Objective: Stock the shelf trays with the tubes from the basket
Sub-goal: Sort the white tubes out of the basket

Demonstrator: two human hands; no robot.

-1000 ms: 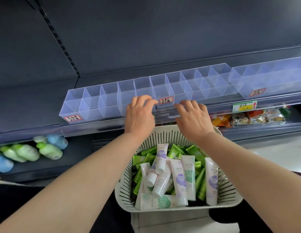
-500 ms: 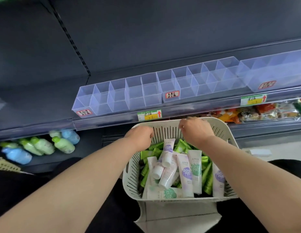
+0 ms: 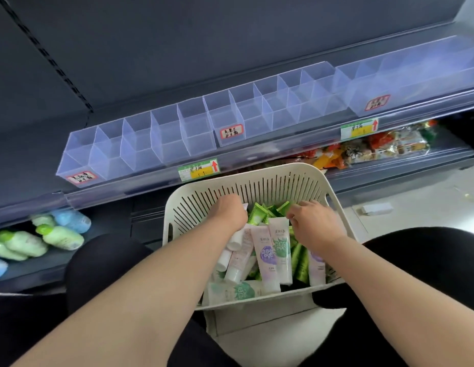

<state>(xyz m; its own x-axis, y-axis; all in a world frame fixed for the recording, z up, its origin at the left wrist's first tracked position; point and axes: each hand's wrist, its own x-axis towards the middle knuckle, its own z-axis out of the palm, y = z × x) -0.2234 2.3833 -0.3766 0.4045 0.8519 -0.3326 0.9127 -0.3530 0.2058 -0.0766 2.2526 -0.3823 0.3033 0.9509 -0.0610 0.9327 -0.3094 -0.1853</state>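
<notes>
Tubes (image 3: 266, 252) crowd the basket (image 3: 246, 174); left hand (image 3: 230, 213) and right hand (image 3: 314, 222) curl among them, grip unclear. Best lift one cleanly per hand for the empty shelf trays (image 3: 177, 133)

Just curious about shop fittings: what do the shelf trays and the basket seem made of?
Shelf trays: clear glossy hard plastic, perhaps acrylic; the shelf shows through their thin walls. Basket: cream plastic, matte, likely moulded, judging by its even slots and rounded rim.
</notes>
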